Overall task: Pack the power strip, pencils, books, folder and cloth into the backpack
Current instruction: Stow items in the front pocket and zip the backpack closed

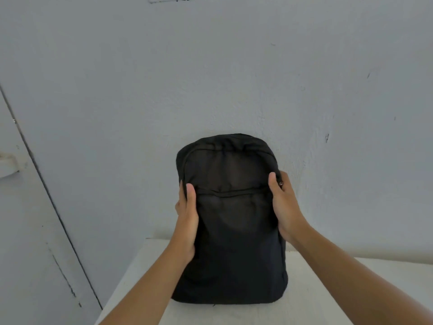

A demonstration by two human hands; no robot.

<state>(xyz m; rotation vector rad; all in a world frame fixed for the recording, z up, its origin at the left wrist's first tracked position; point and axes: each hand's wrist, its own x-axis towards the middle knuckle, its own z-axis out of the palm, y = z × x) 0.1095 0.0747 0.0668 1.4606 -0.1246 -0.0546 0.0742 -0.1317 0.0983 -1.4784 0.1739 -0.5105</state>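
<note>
Both left hand [186, 221] and right hand [285, 207] grip the closed backpack [236, 249].

No readable text, number or sign from where I stand. Backpack [234, 231] front: plain black fabric, no legible brand or label. Wall [234, 66] and door [35, 207]: grey paint, only scuffs and specks, nothing that reads as lettering.

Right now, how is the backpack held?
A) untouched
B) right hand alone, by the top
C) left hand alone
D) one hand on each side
D: the left hand and the right hand grip opposite sides of the backpack, which stands on the white table.
</note>
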